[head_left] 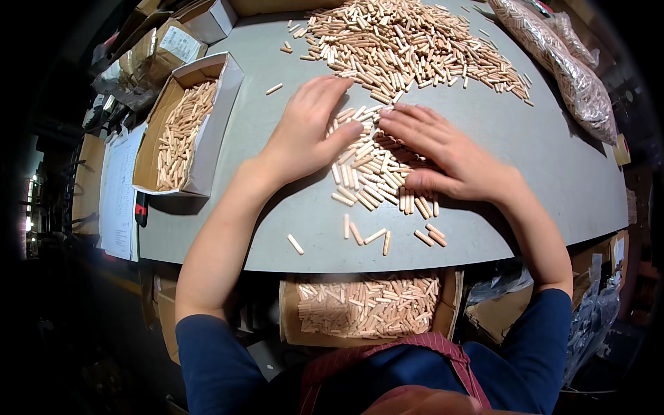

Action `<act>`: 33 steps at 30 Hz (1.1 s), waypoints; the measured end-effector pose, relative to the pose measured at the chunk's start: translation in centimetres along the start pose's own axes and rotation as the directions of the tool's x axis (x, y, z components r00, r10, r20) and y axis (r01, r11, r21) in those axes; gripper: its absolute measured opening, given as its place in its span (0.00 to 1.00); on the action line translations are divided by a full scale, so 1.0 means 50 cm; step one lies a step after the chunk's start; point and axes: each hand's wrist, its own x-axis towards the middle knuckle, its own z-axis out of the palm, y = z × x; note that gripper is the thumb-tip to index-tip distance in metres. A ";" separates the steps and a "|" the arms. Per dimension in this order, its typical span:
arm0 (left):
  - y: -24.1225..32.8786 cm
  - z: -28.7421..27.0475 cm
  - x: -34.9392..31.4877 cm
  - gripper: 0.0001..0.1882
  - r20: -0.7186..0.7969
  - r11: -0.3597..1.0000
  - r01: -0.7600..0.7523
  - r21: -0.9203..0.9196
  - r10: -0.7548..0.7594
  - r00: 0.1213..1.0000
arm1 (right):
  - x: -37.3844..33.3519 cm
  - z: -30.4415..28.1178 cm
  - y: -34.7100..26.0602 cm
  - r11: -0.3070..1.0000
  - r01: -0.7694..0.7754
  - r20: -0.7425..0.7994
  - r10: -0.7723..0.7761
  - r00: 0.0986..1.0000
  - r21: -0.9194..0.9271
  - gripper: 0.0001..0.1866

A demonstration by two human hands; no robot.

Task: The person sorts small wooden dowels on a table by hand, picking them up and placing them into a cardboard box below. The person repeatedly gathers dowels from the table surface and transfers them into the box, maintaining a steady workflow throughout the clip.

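Note:
Short wooden dowels (pixel 370 178) lie in a loose cluster between my two hands on the grey table (pixel 277 228). My left hand (pixel 308 128) rests at the cluster's left side, thumb stretched over some dowels and fingers reaching toward the back. Over the right part of the cluster, my right hand (pixel 453 149) lies with its fingers extended and thumb apart; the dowels under its palm are partly hidden. Neither hand appears to grip a dowel. Behind them spreads a large heap of the same dowels (pixel 415 45). Several stray ones (pixel 296 244) lie closer to the table's front edge.
At the left, a white cardboard box (pixel 220 135) holds more dowels, beside written sheets (pixel 119 197) and a red-and-black tool (pixel 141 209). Below the table edge sits another cardboard box (pixel 448 304) of dowels. A clear bag of dowels (pixel 570 76) lies at the back right.

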 end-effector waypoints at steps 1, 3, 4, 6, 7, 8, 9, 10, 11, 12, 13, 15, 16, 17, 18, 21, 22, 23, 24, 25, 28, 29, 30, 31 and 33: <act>0.002 0.001 0.000 0.29 0.012 0.999 -0.020 0.050 0.020 1.000 | -0.003 0.007 -0.009 0.998 -0.009 0.048 0.012 0.999 -0.056 0.47; -0.001 0.004 -0.001 0.30 0.008 0.995 -0.027 0.096 0.026 1.000 | -0.008 0.013 -0.016 0.986 -0.051 0.088 0.065 0.994 -0.156 0.51; -0.010 0.011 -0.003 0.31 -0.007 0.996 -0.010 0.094 0.011 1.000 | -0.010 0.013 -0.017 0.977 -0.083 0.078 0.100 0.992 -0.197 0.52; -0.021 0.014 -0.004 0.32 -0.025 0.995 0.025 0.092 -0.023 0.999 | -0.016 0.015 -0.012 0.955 -0.141 0.058 0.161 0.985 -0.260 0.53; -0.026 0.013 -0.005 0.32 -0.028 0.995 0.042 0.091 -0.040 0.999 | -0.020 0.016 -0.004 0.945 -0.166 0.048 0.187 0.981 -0.282 0.53; -0.026 0.010 -0.005 0.32 -0.031 0.994 0.061 0.092 -0.058 0.998 | -0.023 0.015 0.003 0.933 -0.190 0.037 0.211 0.977 -0.304 0.53; -0.024 0.008 -0.004 0.32 -0.034 0.996 0.065 0.067 -0.063 0.997 | -0.024 0.011 0.010 0.935 -0.199 0.019 0.214 0.977 -0.293 0.51; -0.021 0.004 -0.002 0.33 -0.037 0.997 0.070 0.042 -0.068 0.997 | -0.023 0.009 0.019 0.957 -0.207 -0.013 0.209 0.978 -0.203 0.49; -0.018 0.002 0.002 0.33 -0.038 0.997 0.071 0.013 -0.071 0.997 | -0.022 0.008 0.027 0.970 -0.216 -0.046 0.212 0.976 -0.112 0.48; -0.013 -0.001 0.005 0.34 -0.028 1.000 0.027 0.002 -0.026 0.999 | -0.020 0.007 0.031 0.975 -0.219 -0.078 0.217 0.973 -0.019 0.47; -0.005 -0.005 0.007 0.35 -0.019 1.000 -0.018 -0.010 0.018 1.000 | -0.020 0.002 0.030 0.977 -0.213 -0.114 0.214 0.970 0.026 0.43; 0.010 -0.007 0.009 0.36 0.026 0.996 -0.094 -0.013 0.094 0.995 | -0.022 0.003 0.032 0.966 -0.229 -0.146 0.245 0.958 0.118 0.42; 0.017 -0.006 0.009 0.36 0.063 0.992 -0.124 -0.003 0.124 0.990 | -0.023 0.004 0.034 0.958 -0.236 -0.161 0.262 0.952 0.164 0.42; 0.021 -0.008 0.007 0.36 0.099 0.988 -0.151 0.012 0.149 0.984 | -0.022 0.006 0.037 0.970 -0.221 -0.175 0.235 0.956 0.099 0.41; 0.018 -0.005 0.005 0.37 0.097 0.991 -0.135 0.018 0.132 0.986 | -0.021 0.006 0.038 0.974 -0.214 -0.177 0.225 0.958 0.080 0.41; 0.002 0.001 -0.001 0.35 0.089 0.997 -0.064 0.048 0.059 0.994 | -0.019 0.006 0.035 0.971 -0.206 -0.188 0.226 0.956 0.117 0.40; -0.005 0.002 -0.001 0.35 0.054 0.999 -0.031 0.041 0.029 0.998 | -0.018 0.004 0.029 0.959 -0.210 -0.193 0.246 0.950 0.192 0.39; -0.011 0.004 0.001 0.35 0.021 1.000 0.001 0.031 -0.001 1.000 | -0.019 0.003 0.026 0.940 -0.213 -0.196 0.269 0.943 0.266 0.39; -0.015 0.005 0.003 0.35 -0.012 0.999 0.032 0.020 -0.032 0.999 | -0.020 0.003 0.027 0.934 -0.212 -0.208 0.277 0.938 0.288 0.38; -0.015 0.006 0.003 0.35 -0.033 0.998 0.049 -0.027 -0.050 0.998 | -0.022 0.003 0.030 0.927 -0.210 -0.220 0.285 0.933 0.310 0.37; 0.001 -0.002 0.008 0.37 0.018 0.999 0.005 -0.048 -0.004 1.000 | -0.027 -0.001 0.032 0.869 -0.245 -0.218 0.364 0.906 0.430 0.34; 0.007 -0.004 0.006 0.38 0.045 0.999 -0.028 -0.032 0.029 0.999 | -0.027 0.000 0.035 0.857 -0.242 -0.239 0.379 0.894 0.455 0.33; 0.014 -0.005 0.004 0.38 0.073 0.998 -0.061 -0.016 0.062 0.995 | -0.028 0.000 0.038 0.845 -0.236 -0.260 0.394 0.882 0.479 0.33; 0.017 -0.004 0.004 0.39 0.101 0.995 -0.095 -0.001 0.095 0.990 | -0.026 0.004 0.048 0.853 -0.212 -0.310 0.389 0.868 0.478 0.32; 0.015 0.002 0.000 0.40 0.123 0.994 -0.102 0.034 0.097 0.988 | -0.027 0.007 0.058 0.821 -0.212 -0.340 0.435 0.834 0.531 0.31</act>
